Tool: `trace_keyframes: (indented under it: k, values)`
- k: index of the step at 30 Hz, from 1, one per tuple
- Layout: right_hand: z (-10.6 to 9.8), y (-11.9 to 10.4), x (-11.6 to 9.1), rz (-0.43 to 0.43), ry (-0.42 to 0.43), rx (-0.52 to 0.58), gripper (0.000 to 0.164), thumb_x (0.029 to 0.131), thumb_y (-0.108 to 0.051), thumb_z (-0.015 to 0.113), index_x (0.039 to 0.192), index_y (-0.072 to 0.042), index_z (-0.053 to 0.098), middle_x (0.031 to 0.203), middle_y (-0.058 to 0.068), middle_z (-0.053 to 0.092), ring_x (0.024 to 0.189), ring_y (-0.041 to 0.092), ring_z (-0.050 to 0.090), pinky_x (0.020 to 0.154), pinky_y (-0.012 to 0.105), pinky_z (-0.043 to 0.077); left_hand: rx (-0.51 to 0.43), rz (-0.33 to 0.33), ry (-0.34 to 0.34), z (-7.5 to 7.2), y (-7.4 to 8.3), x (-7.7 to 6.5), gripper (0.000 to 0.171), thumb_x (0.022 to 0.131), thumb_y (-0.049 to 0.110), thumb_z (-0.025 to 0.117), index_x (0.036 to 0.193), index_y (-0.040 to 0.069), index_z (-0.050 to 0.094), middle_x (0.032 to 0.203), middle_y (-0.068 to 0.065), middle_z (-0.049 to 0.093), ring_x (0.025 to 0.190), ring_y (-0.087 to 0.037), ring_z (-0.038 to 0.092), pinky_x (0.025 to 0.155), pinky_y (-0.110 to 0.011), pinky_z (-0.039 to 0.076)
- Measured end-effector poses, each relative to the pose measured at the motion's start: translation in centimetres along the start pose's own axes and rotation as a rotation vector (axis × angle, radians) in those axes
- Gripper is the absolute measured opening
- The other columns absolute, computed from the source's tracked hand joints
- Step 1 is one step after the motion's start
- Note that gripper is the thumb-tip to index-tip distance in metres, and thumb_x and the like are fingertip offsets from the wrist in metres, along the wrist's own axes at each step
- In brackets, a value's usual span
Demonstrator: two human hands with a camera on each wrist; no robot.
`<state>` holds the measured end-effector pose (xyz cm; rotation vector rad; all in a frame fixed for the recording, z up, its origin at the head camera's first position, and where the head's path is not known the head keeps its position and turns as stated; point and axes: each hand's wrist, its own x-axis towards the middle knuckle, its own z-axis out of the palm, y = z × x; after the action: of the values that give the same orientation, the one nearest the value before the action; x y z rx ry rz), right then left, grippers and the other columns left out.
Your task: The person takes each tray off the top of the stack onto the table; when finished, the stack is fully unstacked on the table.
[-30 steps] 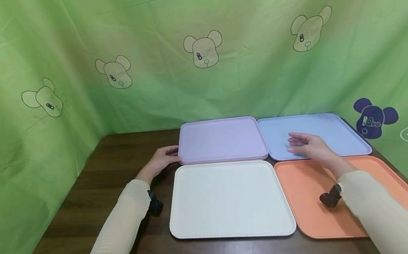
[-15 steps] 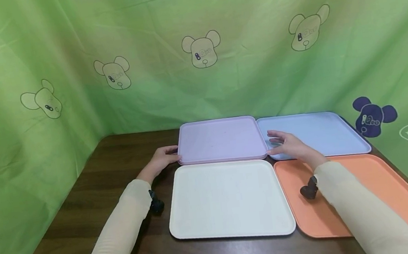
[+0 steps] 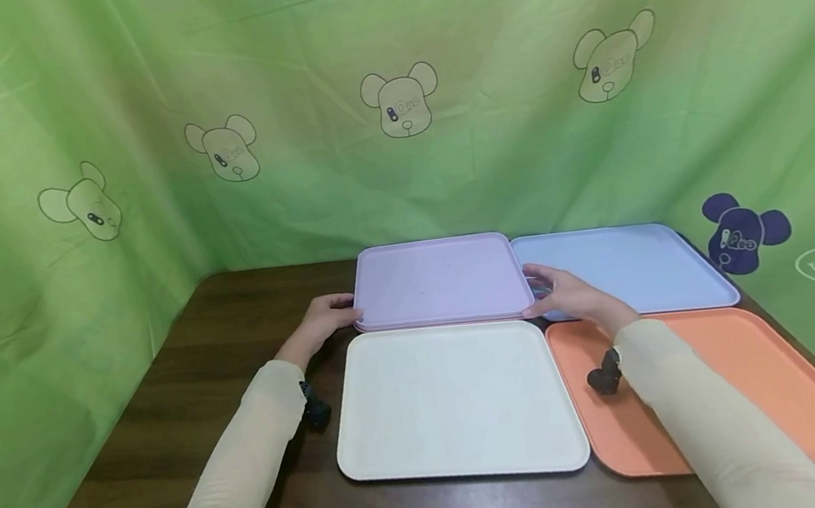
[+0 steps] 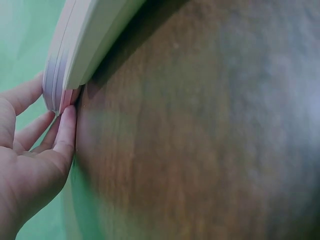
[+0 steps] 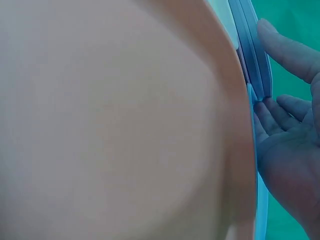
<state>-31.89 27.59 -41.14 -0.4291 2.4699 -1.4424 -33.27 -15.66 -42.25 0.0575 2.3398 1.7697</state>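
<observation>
A lilac tray [image 3: 437,281] lies on top of a stack at the back of the table, with more tray rims showing under it. My left hand [image 3: 324,317] pinches the stack's left edge, thumb at the upper rim and fingertips at the lower layers; the left wrist view shows a pinkish rim [image 4: 66,100] at the fingers. On the opposite side, my right hand [image 3: 566,294] has its thumb on the stack's near right corner and its fingers at the lower edge. In the right wrist view, the stacked rims [image 5: 252,50] sit between thumb and fingers.
In front of the stack lies a white tray [image 3: 458,403]. A light blue tray [image 3: 628,266] is at the back right, partly under my right hand. An orange tray [image 3: 754,382] lies below my right forearm. A green curtain [image 3: 297,208] hangs behind the wooden table [image 3: 169,415].
My right hand has moved left from over the light blue tray to the lilac stack's right edge and taken hold there. My left hand has stayed at the left edge.
</observation>
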Motion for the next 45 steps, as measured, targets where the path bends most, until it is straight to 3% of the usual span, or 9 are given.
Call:
trace_keyframes:
  k: [7, 15, 33, 39, 45]
  values:
    - [-0.1, 0.3, -0.1, -0.049, -0.047, 0.013, 0.105, 0.077, -0.015, 0.082, 0.150, 0.012, 0.010, 0.150, 0.037, 0.019, 0.135, 0.054, 0.021, 0.109, 0.054, 0.028, -0.002, -0.027, 0.026, 0.2, 0.0, 0.2, 0.049, 0.089, 0.005, 0.069, 0.134, -0.007, 0.052, 0.126, -0.023, 0.059, 0.112, -0.028, 0.060, 0.094, -0.037, 0.049]
    - [0.0, 0.2, 0.4, 0.059, -0.020, 0.010, 0.102, 0.077, -0.004, 0.081, 0.151, 0.009, 0.012, 0.151, 0.035, 0.021, 0.137, 0.051, 0.021, 0.110, 0.054, 0.026, 0.018, -0.021, 0.064, 0.6, 0.2, 0.3, 0.046, 0.088, 0.000, 0.068, 0.131, -0.008, 0.054, 0.124, -0.025, 0.059, 0.109, -0.031, 0.062, 0.092, -0.037, 0.051]
    - [0.3, 0.0, 0.7, 0.077, -0.054, 0.026, 0.096, 0.079, 0.003, 0.076, 0.149, 0.014, 0.011, 0.150, 0.036, 0.020, 0.137, 0.050, 0.021, 0.110, 0.052, 0.026, 0.027, -0.012, 0.140, 1.2, 0.1, 0.5, 0.044, 0.082, -0.008, 0.062, 0.125, -0.010, 0.057, 0.115, -0.026, 0.061, 0.090, -0.022, 0.063, 0.082, -0.032, 0.054]
    - [0.0, 0.0, 0.7, 0.086, -0.056, 0.004, 0.097, 0.079, -0.001, 0.077, 0.149, 0.013, 0.010, 0.151, 0.036, 0.018, 0.138, 0.050, 0.019, 0.111, 0.052, 0.024, 0.085, 0.017, 0.194, 1.2, 0.5, 0.7, 0.043, 0.078, -0.005, 0.063, 0.121, -0.007, 0.062, 0.114, -0.021, 0.064, 0.089, -0.021, 0.058, 0.076, -0.028, 0.050]
    - [0.0, 0.0, 0.5, 0.089, -0.052, -0.018, 0.097, 0.080, -0.003, 0.077, 0.149, 0.014, 0.010, 0.151, 0.036, 0.018, 0.138, 0.051, 0.019, 0.111, 0.053, 0.024, 0.043, 0.031, 0.202, 1.0, 0.8, 0.7, 0.043, 0.079, -0.004, 0.062, 0.122, -0.008, 0.062, 0.117, -0.022, 0.063, 0.091, -0.023, 0.058, 0.078, -0.031, 0.049]
